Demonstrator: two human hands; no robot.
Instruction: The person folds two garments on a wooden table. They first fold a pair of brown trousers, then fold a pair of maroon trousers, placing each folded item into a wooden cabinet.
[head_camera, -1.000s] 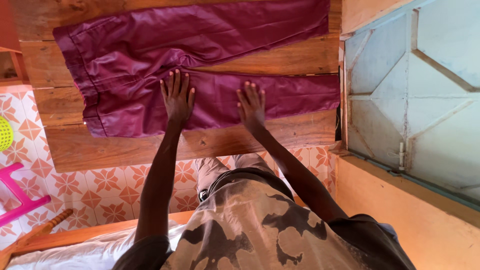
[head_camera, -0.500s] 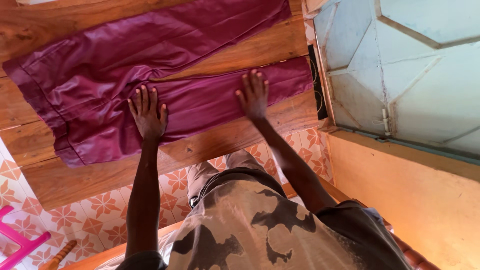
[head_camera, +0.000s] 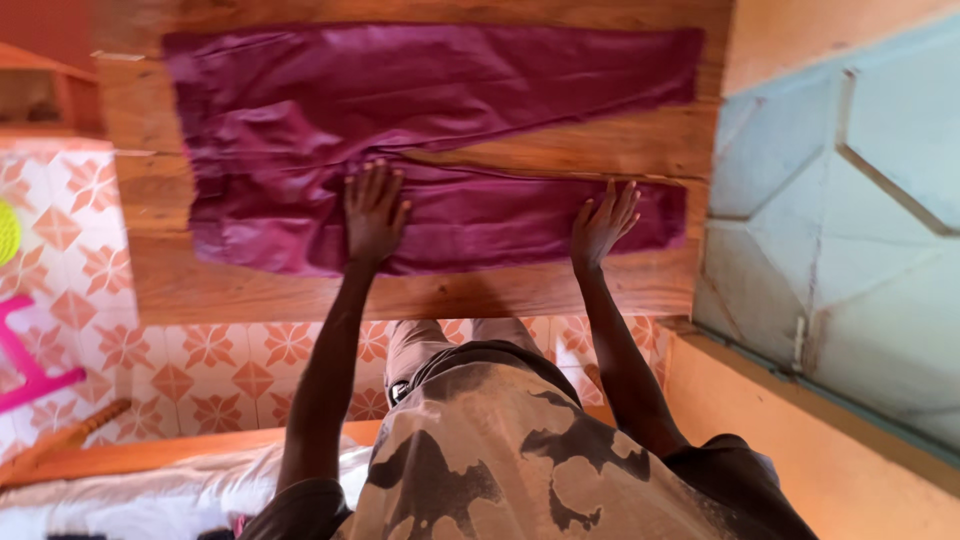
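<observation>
One pair of maroon satin trousers (head_camera: 430, 110) is lying across the wooden plank tabletop (head_camera: 400, 290) above orange-patterned floor tiles (head_camera: 210, 350); two hands, left hand (head_camera: 374, 212) and right hand (head_camera: 603, 222), are pressing it, fingers spread flat.

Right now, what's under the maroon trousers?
The maroon trousers lie flat on a wooden table; both hands press the near leg. Anything beneath the cloth is hidden.

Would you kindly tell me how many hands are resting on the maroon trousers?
2: the left hand lies flat near the crotch, the right hand near the hem of the lower leg of the maroon trousers.
</observation>
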